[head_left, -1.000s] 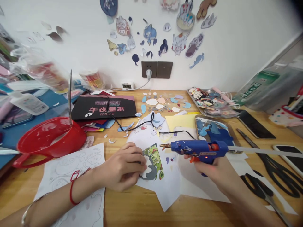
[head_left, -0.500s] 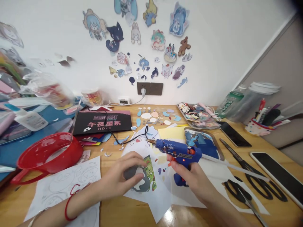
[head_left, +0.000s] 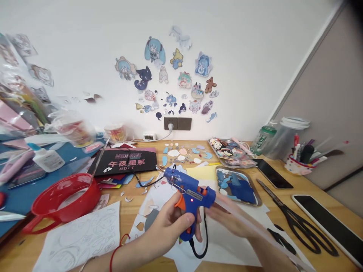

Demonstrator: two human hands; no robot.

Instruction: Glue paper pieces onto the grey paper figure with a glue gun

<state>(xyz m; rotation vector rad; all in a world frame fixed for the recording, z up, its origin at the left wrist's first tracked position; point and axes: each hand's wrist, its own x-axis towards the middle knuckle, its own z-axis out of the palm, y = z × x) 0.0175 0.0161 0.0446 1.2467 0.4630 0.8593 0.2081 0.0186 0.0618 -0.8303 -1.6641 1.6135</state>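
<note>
My left hand [head_left: 170,221] is closed around the handle of a blue hot glue gun [head_left: 184,181], its thumb on the near side below the orange trigger. The gun's nozzle points up and left, and a small red light glows on its body. A long translucent glue stick [head_left: 244,221] sticks out of the back. My right hand [head_left: 231,219] is just behind the gun, blurred, with fingers stretched toward it; the gun hides some fingertips. Under my left hand lies a grey paper cutout [head_left: 151,220], partly covered, on white paper [head_left: 224,245].
A red bowl with a handle [head_left: 66,215] and a sketched sheet [head_left: 85,238] lie left. Large black scissors [head_left: 295,219], a white phone [head_left: 329,223] and a tray of blue scraps [head_left: 241,187] are right. Paper cutouts [head_left: 181,153] lie behind. The gun's cable [head_left: 205,234] loops below.
The glue gun has passed from my right hand to my left and moved left and nearer. My left hand has left the grey cutout and green picture. The view has tilted up.
</note>
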